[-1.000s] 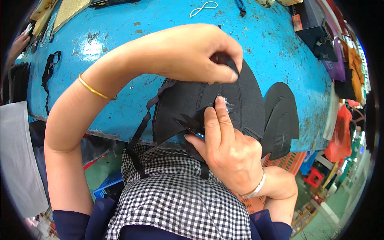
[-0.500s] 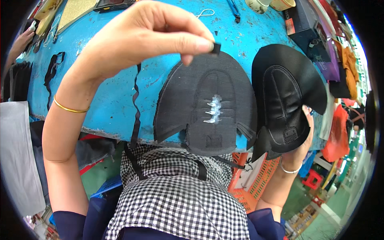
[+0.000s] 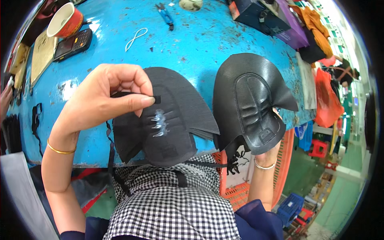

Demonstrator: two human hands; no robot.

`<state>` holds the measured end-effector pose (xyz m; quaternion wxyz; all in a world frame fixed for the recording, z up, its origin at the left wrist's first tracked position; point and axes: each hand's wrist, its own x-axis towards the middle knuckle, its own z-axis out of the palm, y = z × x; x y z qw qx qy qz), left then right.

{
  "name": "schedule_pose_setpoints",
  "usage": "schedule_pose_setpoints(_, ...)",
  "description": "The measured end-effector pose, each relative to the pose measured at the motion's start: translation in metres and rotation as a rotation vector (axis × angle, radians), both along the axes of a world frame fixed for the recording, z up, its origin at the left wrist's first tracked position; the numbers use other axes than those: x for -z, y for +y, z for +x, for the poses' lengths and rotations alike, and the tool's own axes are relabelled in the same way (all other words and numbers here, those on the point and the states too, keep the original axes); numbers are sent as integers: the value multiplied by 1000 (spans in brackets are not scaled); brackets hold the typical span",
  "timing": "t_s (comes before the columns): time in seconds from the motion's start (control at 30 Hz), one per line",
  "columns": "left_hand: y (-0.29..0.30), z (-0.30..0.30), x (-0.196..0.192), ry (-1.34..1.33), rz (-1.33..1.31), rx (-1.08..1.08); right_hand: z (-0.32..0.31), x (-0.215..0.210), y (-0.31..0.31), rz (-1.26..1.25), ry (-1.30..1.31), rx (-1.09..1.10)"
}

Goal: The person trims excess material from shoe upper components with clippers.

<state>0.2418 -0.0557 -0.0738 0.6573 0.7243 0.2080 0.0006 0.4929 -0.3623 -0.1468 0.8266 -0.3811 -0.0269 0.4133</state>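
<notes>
My left hand [image 3: 114,94] pinches a small black strip [image 3: 157,99] between thumb and forefinger, just above a stack of black fabric-backed shoe upper pieces [image 3: 178,132]. White, glue-like smears [image 3: 159,125] mark the top piece's middle, close below the strip. To the right, my right hand [image 3: 274,153] holds up a glossy black shoe upper [image 3: 230,94] with oval stitching, short raised ridges and a small textured patch. Most of the right hand's fingers are hidden behind this upper. The stack lies at the near edge of a blue table, partly covered by my left hand.
On the blue table [image 3: 192,44] are blue-handled snips [image 3: 165,15], a white cord loop [image 3: 136,39], a handheld keypad device [image 3: 73,45] and a red-and-white paper cup [image 3: 65,21]. Dark boxes [image 3: 260,18] stand far right. An orange basket [image 3: 236,194] sits below the near edge.
My left hand has lowered the black strip from the stack's far end to near the white smears. The right hand still holds the glossy upper. The whole view has shifted.
</notes>
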Motion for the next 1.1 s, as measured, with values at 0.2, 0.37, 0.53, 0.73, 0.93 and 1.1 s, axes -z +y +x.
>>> schedule_pose_setpoints(0.2, -13, 11, -8, -13, -6, 48, -5, -4, -14, -49, 30, 21)
schedule_pose_setpoints(0.37, -12, 3, -5, 5, -15, -9, 14, 14, -57, -186, 1, 103)
schedule_pose_setpoints(0.53, -6, -2, -1, -26, 0, -59, 19, -12, -63, -801, -496, 79)
schedule_pose_setpoints(0.73, 13, 7, -17, 131, 234, 161, 50, 4, -85, -649, -696, 373)
schedule_pose_setpoints(0.93, 17, 27, -12, 155, 321, 511, 0, -5, -15, -605, -769, -8)
schedule_pose_setpoints(1.1, 9, 40, 4, 169, 366, 729, -27, -18, 27, -598, -906, -323)
